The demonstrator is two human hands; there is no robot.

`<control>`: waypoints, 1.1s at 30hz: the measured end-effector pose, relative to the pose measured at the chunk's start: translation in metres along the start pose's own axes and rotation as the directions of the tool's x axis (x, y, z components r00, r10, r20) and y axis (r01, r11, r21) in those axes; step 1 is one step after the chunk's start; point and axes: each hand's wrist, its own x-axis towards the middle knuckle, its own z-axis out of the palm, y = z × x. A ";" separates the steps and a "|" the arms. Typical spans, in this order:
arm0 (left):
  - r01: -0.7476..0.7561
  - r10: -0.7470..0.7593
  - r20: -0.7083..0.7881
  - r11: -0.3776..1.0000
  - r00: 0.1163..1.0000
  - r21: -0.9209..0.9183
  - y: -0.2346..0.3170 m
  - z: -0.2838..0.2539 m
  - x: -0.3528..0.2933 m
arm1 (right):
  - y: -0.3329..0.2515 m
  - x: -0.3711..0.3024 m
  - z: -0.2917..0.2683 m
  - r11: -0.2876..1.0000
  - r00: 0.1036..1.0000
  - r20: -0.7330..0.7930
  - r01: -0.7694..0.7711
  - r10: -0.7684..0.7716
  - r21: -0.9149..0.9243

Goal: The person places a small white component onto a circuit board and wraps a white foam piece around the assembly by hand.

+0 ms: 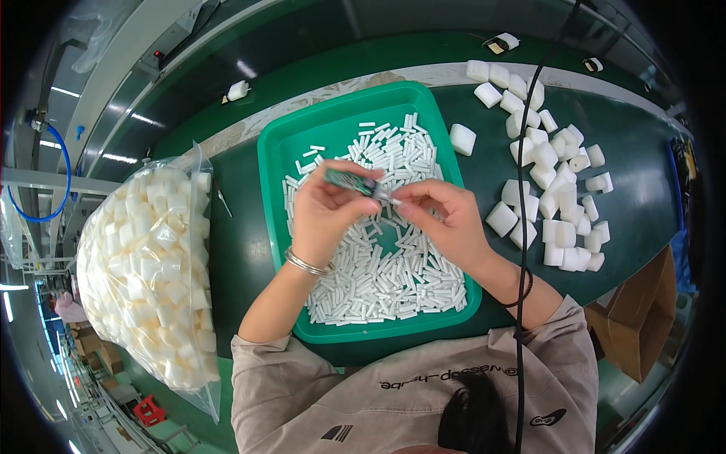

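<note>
Over the green tray (271, 163), my left hand (321, 216) grips a small green and black part (349, 181) with a silvery end, blurred by motion; it looks like a little circuit board assembly. My right hand (448, 219) pinches a thin white piece at that silvery end, thumb against fingers. The piece resembles the short white tubes (374, 284) that lie heaped in the tray beneath both hands. Exactly how the thin piece and the green part meet is too blurred to tell.
A clear bag (144, 272) full of white foam plugs stands at the left. Many loose foam plugs (556, 181) lie on the dark green table to the right. Beyond the table's edge lie white-ended parts (503, 43). A black cable (522, 303) hangs across; a cardboard box (639, 314) stands lower right.
</note>
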 end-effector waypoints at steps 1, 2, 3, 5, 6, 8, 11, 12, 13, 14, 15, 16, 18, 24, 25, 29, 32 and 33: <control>0.001 -0.001 0.000 1.000 1.000 0.000 0.000 0.001 0.000 | -0.002 0.001 0.001 0.989 0.994 -0.078 0.061 -0.073 -0.137; -0.102 0.089 0.078 0.977 0.993 0.188 -0.001 0.003 -0.001 | -0.003 0.002 0.002 0.955 0.977 -0.145 0.109 -0.154 -0.275; -0.214 0.161 0.171 0.909 0.972 0.358 -0.002 0.004 -0.002 | -0.002 0.002 0.001 0.955 0.977 -0.145 0.109 -0.153 -0.275; -0.156 0.122 0.119 0.926 0.985 0.344 0.002 0.008 -0.004 | -0.002 0.001 -0.002 0.934 0.973 -0.133 0.138 -0.190 -0.330; -0.145 0.110 0.120 0.930 0.987 0.339 0.004 0.008 -0.004 | -0.002 0.001 -0.002 0.934 0.973 -0.133 0.138 -0.190 -0.331; -0.134 0.099 0.120 0.933 0.988 0.335 0.005 0.007 -0.004 | -0.001 0.000 -0.001 0.936 0.943 -0.196 0.207 -0.268 -0.286; -0.180 0.124 0.179 0.921 0.976 0.345 0.003 0.004 -0.003 | -0.005 -0.001 -0.005 0.868 0.929 -0.108 0.283 -0.354 -0.407; -0.076 0.042 0.138 0.963 0.990 0.257 0.003 0.004 -0.003 | -0.005 -0.001 -0.006 0.868 0.929 -0.109 0.283 -0.354 -0.408; 0.026 -0.044 0.106 0.986 0.993 0.164 0.003 0.003 -0.003 | -0.005 -0.001 -0.006 0.828 0.915 -0.063 0.329 -0.398 -0.454; 0.025 -0.043 0.109 0.986 0.993 0.164 0.003 0.002 -0.004 | -0.006 -0.001 -0.007 0.784 0.899 -0.015 0.373 -0.437 -0.496; 0.074 -0.084 0.078 0.990 0.993 0.123 0.003 0.001 -0.004 | -0.007 -0.001 -0.007 0.783 0.898 -0.016 0.373 -0.439 -0.498; 0.122 -0.126 0.049 0.989 0.991 0.080 0.003 0.000 -0.004 | -0.010 0.001 -0.007 0.672 0.839 0.053 0.469 -0.541 -0.573; 0.145 -0.149 0.088 0.988 0.985 0.042 0.002 -0.001 -0.003 | -0.012 0.003 -0.008 0.541 0.767 0.133 0.552 -0.628 -0.634; 0.138 -0.138 0.045 0.990 0.989 0.006 0.002 0.005 -0.002 | -0.016 0.015 -0.018 0.400 0.673 0.213 0.632 -0.709 -0.664; 0.131 -0.131 -0.020 0.991 0.991 0.014 0.001 0.004 -0.001 | -0.021 0.022 -0.023 0.392 0.724 0.198 0.558 -0.660 -0.731; 0.107 -0.107 -0.025 0.994 0.994 -0.012 -0.002 -0.003 0.002 | -0.018 0.043 -0.057 0.280 0.867 -0.090 0.058 -0.489 -0.958; 0.080 -0.079 0.013 0.995 0.997 -0.067 -0.002 0.001 0.001 | 0.000 0.041 -0.075 0.285 0.912 -0.172 -0.064 -0.373 -0.957; 0.078 -0.077 0.014 0.995 0.997 -0.067 -0.002 0.002 0.002 | 0.003 0.039 -0.081 0.336 0.968 -0.088 -0.003 -0.237 -0.942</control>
